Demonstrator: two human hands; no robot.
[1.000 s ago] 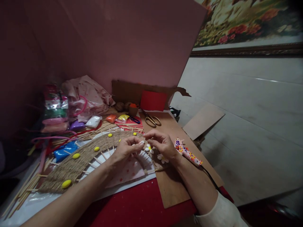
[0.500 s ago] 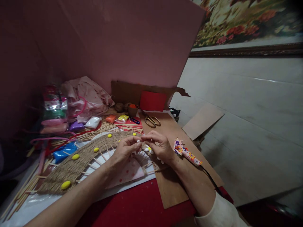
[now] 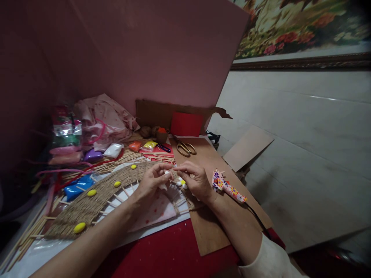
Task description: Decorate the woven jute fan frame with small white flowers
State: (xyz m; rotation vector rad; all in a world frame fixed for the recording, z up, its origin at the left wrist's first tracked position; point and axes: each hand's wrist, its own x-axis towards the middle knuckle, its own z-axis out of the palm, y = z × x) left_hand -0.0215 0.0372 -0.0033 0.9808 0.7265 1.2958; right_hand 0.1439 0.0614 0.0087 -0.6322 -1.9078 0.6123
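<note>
Centrally, a small white lump (image 3: 163, 186) is held in the left hand (image 3: 153, 181), pinched between thumb and fingertips, with part of it left hanging below them. The right hand (image 3: 195, 180) is brought up just beside it, index finger extended to the left fingertips; its other fingers are curled, and whether anything is gripped by them cannot be told. Both hands are held above a woven fan-shaped piece (image 3: 87, 204), by which the middle of the work surface is taken up. Yellow ovals (image 3: 79, 227) are spaced along its woven band, and a white flower (image 3: 182, 183) with a yellow centre is seen near its right end, partly covered by the right hand. Spotted pink cloth (image 3: 153, 212) is seen within the inner curve. At right, a flower-patterned glue gun (image 3: 228, 187) is laid on a brown board (image 3: 211, 237); scissors (image 3: 185, 150) are placed at the board's far end. Farther left, a yellow packet (image 3: 150, 145), an orange packet (image 3: 135, 146) and a blue packet (image 3: 78, 187) are set out among thin sticks (image 3: 27, 243).
</note>
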